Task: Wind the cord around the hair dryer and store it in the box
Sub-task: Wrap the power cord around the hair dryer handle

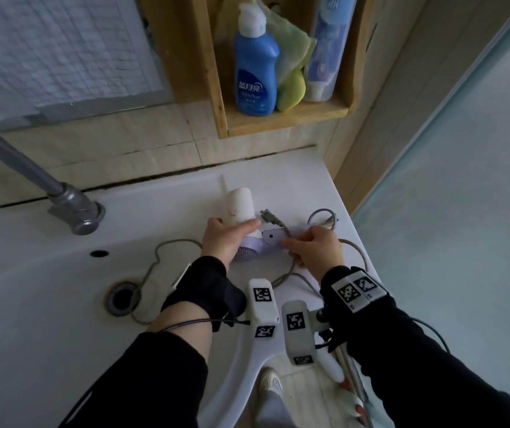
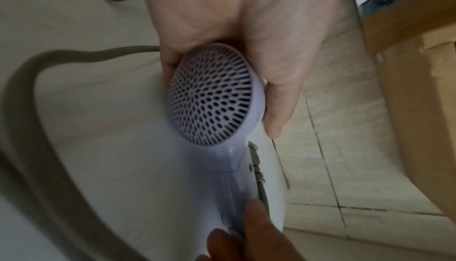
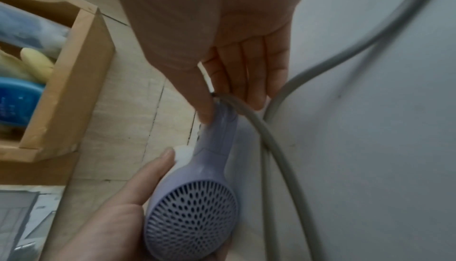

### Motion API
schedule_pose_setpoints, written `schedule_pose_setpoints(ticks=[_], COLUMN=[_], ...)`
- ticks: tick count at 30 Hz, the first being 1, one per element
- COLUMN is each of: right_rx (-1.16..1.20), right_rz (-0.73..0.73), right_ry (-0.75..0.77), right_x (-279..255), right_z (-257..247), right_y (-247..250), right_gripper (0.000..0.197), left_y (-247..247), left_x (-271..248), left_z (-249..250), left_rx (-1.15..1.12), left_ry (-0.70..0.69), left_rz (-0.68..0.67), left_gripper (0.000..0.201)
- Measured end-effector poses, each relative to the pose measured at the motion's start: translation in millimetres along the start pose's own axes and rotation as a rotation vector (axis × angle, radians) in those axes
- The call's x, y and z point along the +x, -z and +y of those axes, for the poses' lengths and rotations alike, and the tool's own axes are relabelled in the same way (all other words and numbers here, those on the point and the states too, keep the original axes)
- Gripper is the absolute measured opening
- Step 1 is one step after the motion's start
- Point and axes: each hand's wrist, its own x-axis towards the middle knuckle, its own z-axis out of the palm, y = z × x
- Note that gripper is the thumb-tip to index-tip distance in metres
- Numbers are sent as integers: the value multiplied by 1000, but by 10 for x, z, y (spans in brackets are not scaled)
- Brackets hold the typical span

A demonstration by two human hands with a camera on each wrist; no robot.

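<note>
Both hands hold the hair dryer [image 1: 249, 230] on the sink's [image 1: 324, 186] far right rim, left hand [image 1: 226, 239] wrapping its barrel, right hand [image 1: 315, 245] pinching its handle and the cord [image 1: 287, 273], which looks limp, springy, and best gripped near the handle.

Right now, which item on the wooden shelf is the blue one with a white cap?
The detergent bottle, leftmost on the shelf; the green cloth sits beside it.

Left grip [image 1: 227, 239] curled, holding; right grip [image 1: 315, 247] pinching.
</note>
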Motion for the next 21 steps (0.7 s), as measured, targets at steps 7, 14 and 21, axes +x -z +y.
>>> schedule_pose_setpoints(ticks=[7,14,21], right_rx=[182,254,45], right_rz=[-59,-15,182], right_ry=[86,121,147], right_x=[-57,-250,-519], right_z=[-126,-342,-491], right_y=[63,36,-189], right_gripper=[29,29,11], left_y=[245,880,1405], left_x=[-73,-311,-727], left_z=[110,370,532], left_rx=[-36,-77,-98], left_ry=[-119,-321,-478], left_rz=[116,216,203], left_gripper=[50,63,63])
